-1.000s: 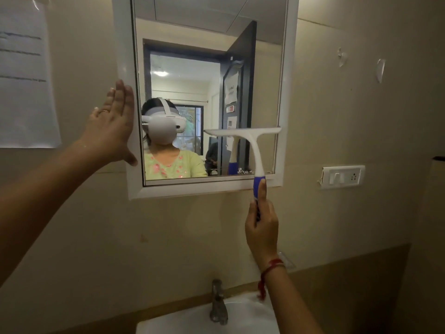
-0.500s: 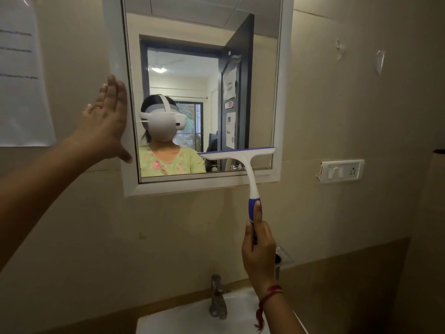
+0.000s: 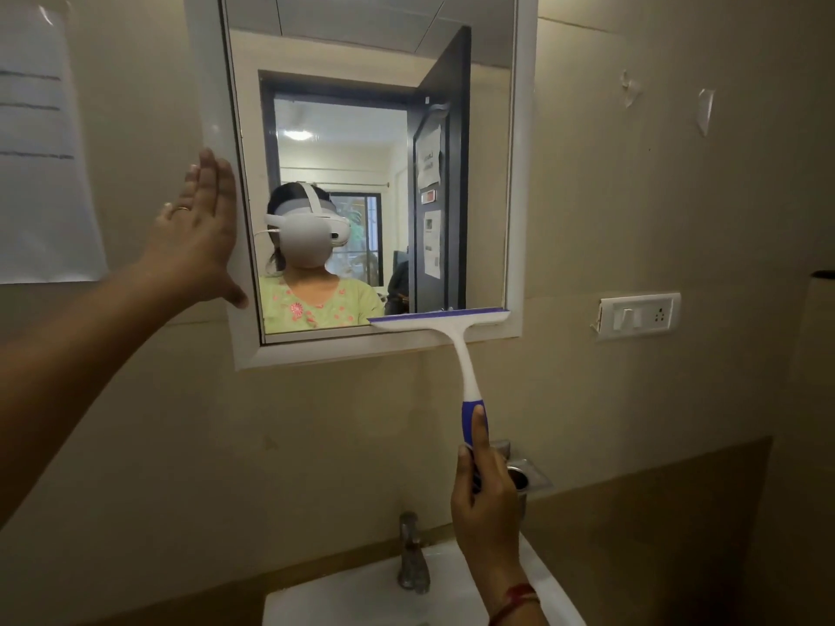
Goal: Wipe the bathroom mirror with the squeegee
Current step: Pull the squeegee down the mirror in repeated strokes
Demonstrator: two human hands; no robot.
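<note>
We have the right hand (image 3: 490, 499) wrapped around the blue grip of the squeegee (image 3: 456, 350), thumb laid up along the handle, blade head at the bottom right corner of the mirror (image 3: 361, 173), lying across the line where glass meets the lower white frame (image 3: 217, 110). Left hand (image 3: 199, 237) is open and flat, fingers together, pressed on the left side of the frame, holding nothing (looks like bracing, thumb tip just over the inner edge). Blade sits close to level, right end just beside the right frame rail. We judge this is the bottom of a downward pass on the right part of the glass. To do it well we'd run the blade fully to the lower edge with even pressure on both ends so no strip is left, then lift off cleanly rather than drag over the frame. Next pass should probably start high and overlap this lane toward the left. Whether the glass is wet or streaked we cannot tell. Sink (image 3: 361, 598) and tap (image 3: 412, 553) sit directly below, so drips land there.
</note>
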